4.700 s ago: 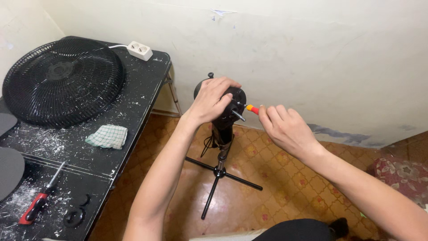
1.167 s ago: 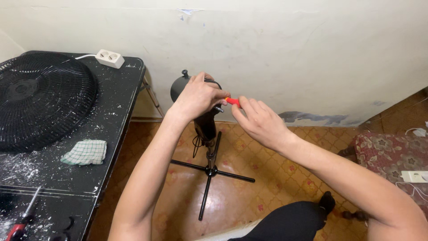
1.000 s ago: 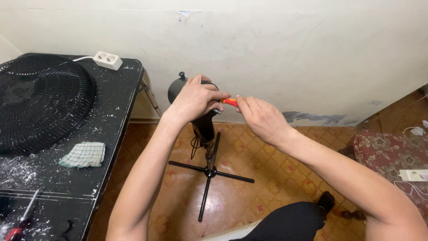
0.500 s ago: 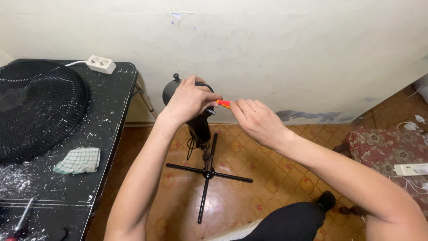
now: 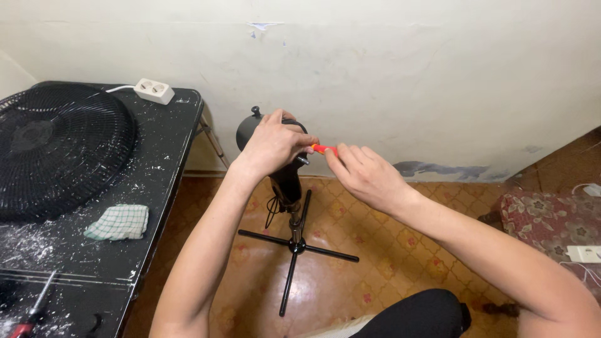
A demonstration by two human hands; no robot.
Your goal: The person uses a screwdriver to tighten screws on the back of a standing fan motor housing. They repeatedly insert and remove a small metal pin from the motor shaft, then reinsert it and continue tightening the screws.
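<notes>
Against a scuffed pale wall, the fan motor [image 5: 275, 159] stands on its stand [image 5: 294, 247], right of the counter [image 5: 169, 181]. Left hand [image 5: 270, 143] grips it; right hand [image 5: 366, 175] pinches a screwdriver [image 5: 324, 149]. A slipping tip could tilt the stand.

A home room: patterned floor tiles [image 5: 388, 250], a scuffed plaster wall [image 5: 407, 75], a floral cushion [image 5: 544, 219].

Left hand [image 5: 270, 143] covers most of the black fan motor housing [image 5: 249, 128]; the orange-handled screwdriver [image 5: 324, 149] shows only a short stretch of handle, its tip hidden behind the fingers; fan grille [image 5: 59, 147] is cut by the left edge; a second screwdriver [image 5: 34, 311] runs off the bottom edge.
</notes>
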